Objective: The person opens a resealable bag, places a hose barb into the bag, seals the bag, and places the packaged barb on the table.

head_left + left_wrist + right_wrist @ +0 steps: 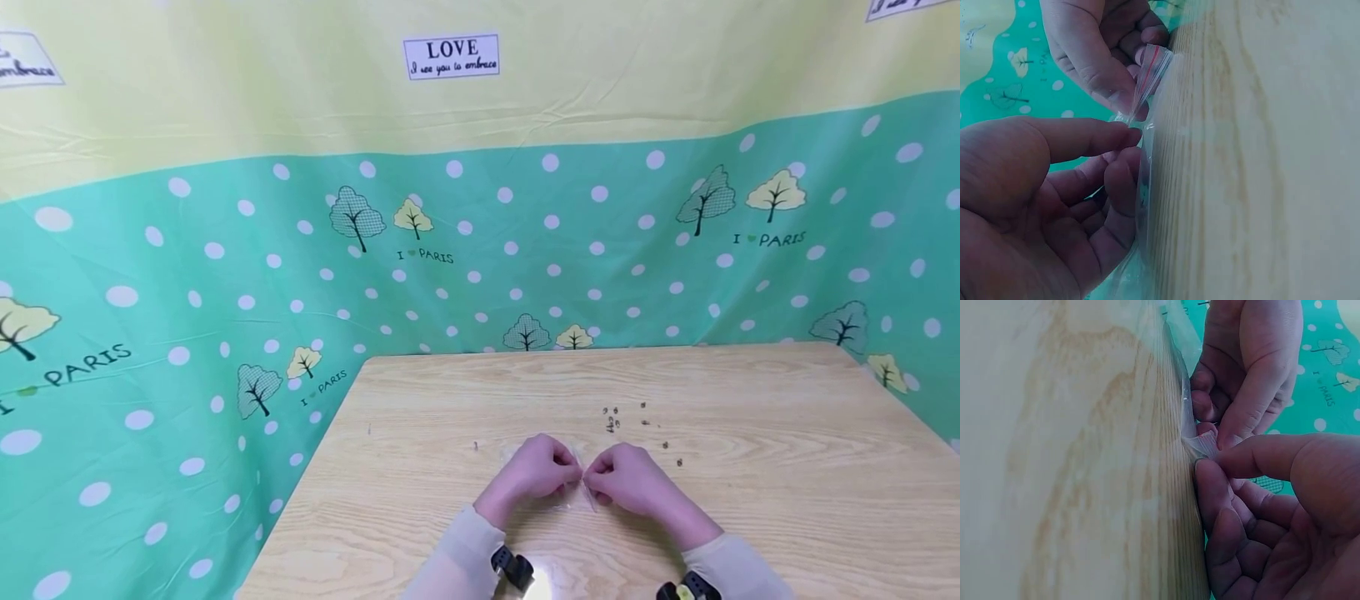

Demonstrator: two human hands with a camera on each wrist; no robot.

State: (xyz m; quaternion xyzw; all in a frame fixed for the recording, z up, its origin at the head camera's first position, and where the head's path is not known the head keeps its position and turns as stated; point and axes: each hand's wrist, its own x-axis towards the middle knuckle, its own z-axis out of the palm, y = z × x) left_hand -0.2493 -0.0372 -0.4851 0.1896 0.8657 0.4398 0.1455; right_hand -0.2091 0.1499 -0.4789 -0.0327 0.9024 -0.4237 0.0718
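Observation:
A clear zip-lock bag (587,497) with a red line along its mouth lies low over the wooden table between both hands. My left hand (542,468) pinches the bag's edge between thumb and index finger. Close beside it, my right hand (628,478) pinches the same edge, the fingertips of the two hands almost meeting. In the left wrist view the bag's red-lined strip (1152,65) stands up by the right thumb. The right wrist view shows a folded clear corner (1202,445) at the right thumb and index finger. Anything inside the bag is hard to make out.
Several small dark pieces (617,422) lie scattered on the table (420,392) beyond and to the right of the hands. A tiny item (476,446) sits left of the bag. A patterned green and yellow curtain (480,250) hangs behind the table.

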